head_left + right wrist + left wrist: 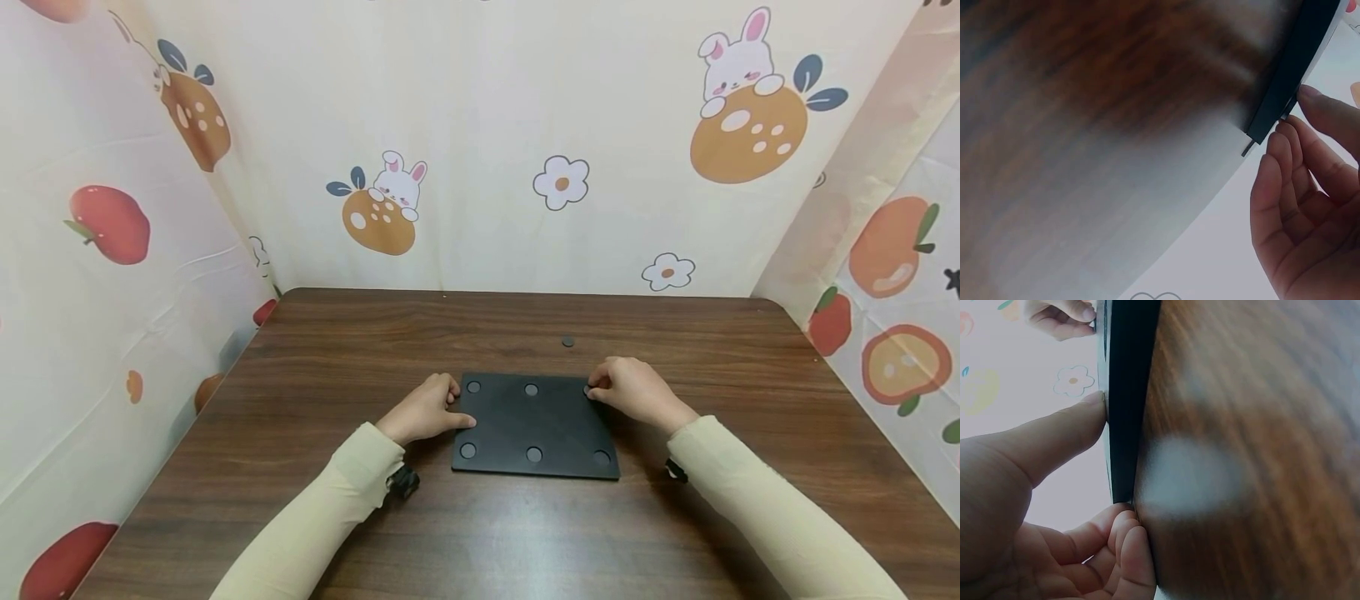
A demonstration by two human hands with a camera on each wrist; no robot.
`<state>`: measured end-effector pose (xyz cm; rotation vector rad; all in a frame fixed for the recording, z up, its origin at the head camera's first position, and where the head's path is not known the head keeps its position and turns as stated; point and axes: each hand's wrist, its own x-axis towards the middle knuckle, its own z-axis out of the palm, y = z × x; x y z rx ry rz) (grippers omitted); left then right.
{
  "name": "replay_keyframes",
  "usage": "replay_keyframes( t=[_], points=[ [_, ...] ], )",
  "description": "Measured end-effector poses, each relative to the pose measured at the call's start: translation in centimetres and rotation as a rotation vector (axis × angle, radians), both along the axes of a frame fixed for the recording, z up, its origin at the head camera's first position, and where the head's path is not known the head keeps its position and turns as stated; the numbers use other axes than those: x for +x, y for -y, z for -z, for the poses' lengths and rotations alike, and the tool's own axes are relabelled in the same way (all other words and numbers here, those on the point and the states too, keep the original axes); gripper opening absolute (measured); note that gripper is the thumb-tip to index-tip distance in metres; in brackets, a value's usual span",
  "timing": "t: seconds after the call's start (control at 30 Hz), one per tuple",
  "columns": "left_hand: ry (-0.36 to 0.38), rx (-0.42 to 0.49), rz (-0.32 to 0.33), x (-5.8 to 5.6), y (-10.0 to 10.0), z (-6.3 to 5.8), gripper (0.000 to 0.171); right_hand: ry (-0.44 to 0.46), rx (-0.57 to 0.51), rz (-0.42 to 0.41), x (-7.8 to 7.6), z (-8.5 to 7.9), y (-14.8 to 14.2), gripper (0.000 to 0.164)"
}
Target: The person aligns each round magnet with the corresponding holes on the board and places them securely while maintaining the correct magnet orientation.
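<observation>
A flat black board [536,421] with round recesses along its far and near edges lies on the table. My left hand [427,410] is at its left side: the thumb [1072,428] lies on the top face and the curled fingers [1132,550] meet the edge. At the far right corner, my right hand [633,390] pinches a small dark disc [1289,107] between thumb and fingertips, right over the corner recess. The fingers partly hide that disc. Another small dark disc [567,342] lies on the table beyond the board.
The brown wood-grain table [360,333] runs back to a pale curtain [480,125] printed with rabbits, fruit and flowers. More printed curtain [892,275] hangs along the right side, and also on the left.
</observation>
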<state>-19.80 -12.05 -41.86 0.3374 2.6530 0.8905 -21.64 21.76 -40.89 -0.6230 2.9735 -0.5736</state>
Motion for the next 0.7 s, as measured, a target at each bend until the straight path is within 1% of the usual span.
replay_keyframes(
  t=[0.37,0.7],
  points=[
    [-0.006,0.016,0.008,0.08,-0.01,0.18,0.052,0.014,-0.001,0.018,0.15,0.0,-0.08,0.012],
    [-0.002,0.022,-0.005,0.17,0.06,0.18,0.055,0.008,-0.007,0.041,0.07,-0.09,0.04,0.016]
  ],
)
